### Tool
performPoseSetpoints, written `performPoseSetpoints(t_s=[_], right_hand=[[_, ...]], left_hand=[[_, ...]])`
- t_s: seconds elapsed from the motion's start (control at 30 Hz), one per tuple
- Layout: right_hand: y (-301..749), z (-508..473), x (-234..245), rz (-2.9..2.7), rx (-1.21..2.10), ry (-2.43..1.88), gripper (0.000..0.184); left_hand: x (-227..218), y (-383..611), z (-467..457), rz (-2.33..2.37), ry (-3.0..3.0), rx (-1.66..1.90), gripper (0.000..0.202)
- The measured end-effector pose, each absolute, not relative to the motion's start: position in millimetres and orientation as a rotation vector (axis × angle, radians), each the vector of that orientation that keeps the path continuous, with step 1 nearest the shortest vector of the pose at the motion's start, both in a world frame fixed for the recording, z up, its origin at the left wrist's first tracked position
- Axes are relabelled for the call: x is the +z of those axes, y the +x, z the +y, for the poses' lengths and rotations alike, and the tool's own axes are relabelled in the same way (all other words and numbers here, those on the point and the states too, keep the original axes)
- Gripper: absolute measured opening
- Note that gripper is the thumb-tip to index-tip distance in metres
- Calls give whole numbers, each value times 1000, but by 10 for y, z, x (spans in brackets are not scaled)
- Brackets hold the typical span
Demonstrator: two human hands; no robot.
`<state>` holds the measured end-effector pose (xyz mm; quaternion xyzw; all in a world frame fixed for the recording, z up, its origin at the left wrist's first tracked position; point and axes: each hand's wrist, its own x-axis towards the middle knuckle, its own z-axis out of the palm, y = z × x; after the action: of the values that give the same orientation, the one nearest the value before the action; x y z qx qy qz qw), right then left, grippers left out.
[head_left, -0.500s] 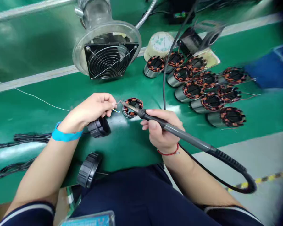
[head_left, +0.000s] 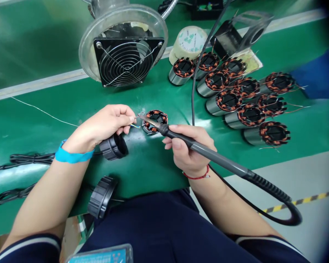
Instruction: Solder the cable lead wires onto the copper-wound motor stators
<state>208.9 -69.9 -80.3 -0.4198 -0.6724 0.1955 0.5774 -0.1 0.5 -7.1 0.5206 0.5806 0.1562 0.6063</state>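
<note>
My right hand (head_left: pixel 193 148) is wrapped round a soldering iron (head_left: pixel 216 157). The iron's tip points left, over the near rim of a motor stator (head_left: pixel 155 120) with copper windings, and a faint wisp of smoke hangs beside it. Pinched in the fingertips of my left hand (head_left: pixel 116 120) is thin solder wire (head_left: pixel 44 109), whose end reaches the iron's tip. Just below those fingers, blue and yellow lead wires (head_left: pixel 135 126) stick out towards the stator. A black ribbed cap (head_left: pixel 113 147) with a cable lies under my left hand.
Several stators (head_left: pixel 230 102) stand at the right. A fume extractor fan (head_left: pixel 127 64) hangs at the back, beside a tape roll (head_left: pixel 189 42). Another black cap (head_left: pixel 102 197) sits at the front edge, with coiled cables (head_left: pixel 30 159) to the left. The iron's cord (head_left: pixel 194 91) crosses the bench.
The camera view has shifted slightly. Both hands keep nearly the same place at the stator, and smoke now shows more clearly by the iron's tip.
</note>
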Motion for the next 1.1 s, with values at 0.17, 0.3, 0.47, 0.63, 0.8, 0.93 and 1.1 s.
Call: performPoseSetpoints(t_s=[0.17,0.3,0.47,0.63,0.8,0.93,1.1], right_hand=[[2089,-700,-825,-1570,425,-988,20],[2091,-702,-820,-1581,438,-981,20],[2094,-705,-818,-1573,435,-977,21],[2089,-699,-828,-1574,417,-974,20],[2076,-681,-810,-1591,402,-958,20],[2069,-671,-777,-1573,393,-925,20],[2068,-667,-780,-1564,410,-886,24]], left_hand=[[-86,-7,17,1343,1193,385,15],[-99,-5,16,1325,1192,404,14],[-112,-18,12,1319,1193,410,14],[-113,-24,12,1314,1204,402,14],[-91,-12,17,1317,1198,403,16],[-81,-3,19,1327,1196,392,16],[-87,-5,18,1320,1190,411,15]])
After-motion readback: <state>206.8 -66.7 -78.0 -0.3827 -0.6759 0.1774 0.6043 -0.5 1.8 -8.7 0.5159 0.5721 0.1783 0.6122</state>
